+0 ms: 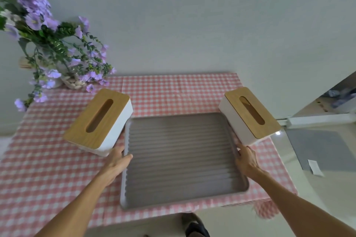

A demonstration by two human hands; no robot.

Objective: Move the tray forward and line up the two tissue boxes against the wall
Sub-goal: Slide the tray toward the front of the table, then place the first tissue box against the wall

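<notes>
A grey ribbed tray (181,159) lies in the middle of the table, its near edge close to the table's front edge. My left hand (115,161) grips its left rim, thumb over the edge. My right hand (246,158) holds its right rim. Two white tissue boxes with wooden lids flank the tray. The left tissue box (98,119) stands at an angle by the tray's far left corner. The right tissue box (250,114) stands angled the other way at the far right corner. Both boxes sit away from the wall (183,25).
A pink checked cloth (48,169) covers the table. A vase of purple flowers (73,81) stands at the back left corner against the wall. To the right, the floor holds a grey mat (319,148). A foot in a sandal (194,227) shows below the table edge.
</notes>
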